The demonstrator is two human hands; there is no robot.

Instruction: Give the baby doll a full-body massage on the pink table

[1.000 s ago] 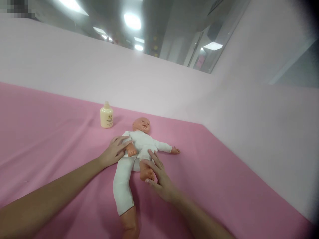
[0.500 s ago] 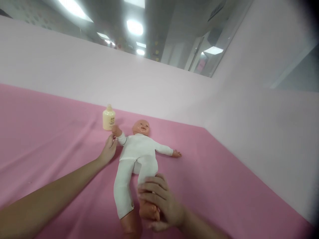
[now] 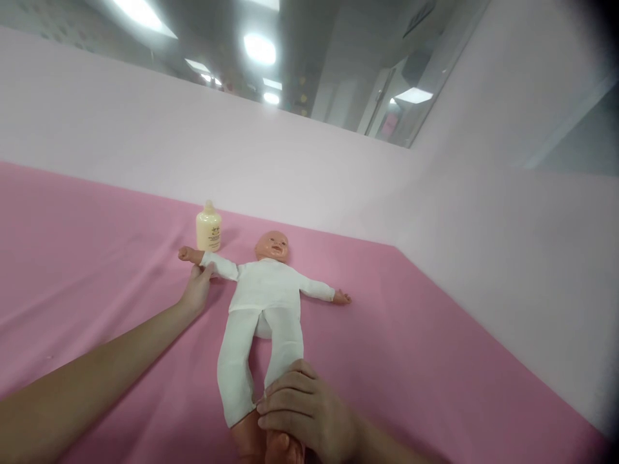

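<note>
Pink cloth (image 3: 435, 361) covers the table; pale pink partition (image 3: 338, 174) behind it. On the cloth the doll (image 3: 265, 303) lies face up in a white suit, arms spread, legs towards us. Cream bottle (image 3: 208, 227) stands upright just beside its outstretched arm. Our left hand (image 3: 196, 291) pinches that sleeve near the wrist; our right hand (image 3: 302, 415) is closed around the foot. We judge it light, soft-bodied, limbs floppy, head and hands hard plastic: best held at wrist and ankle.

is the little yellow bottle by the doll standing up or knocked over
Upright. The cream-yellow bottle stands on its base on the pink cloth, cap on top, just behind the doll's outstretched arm.
</note>
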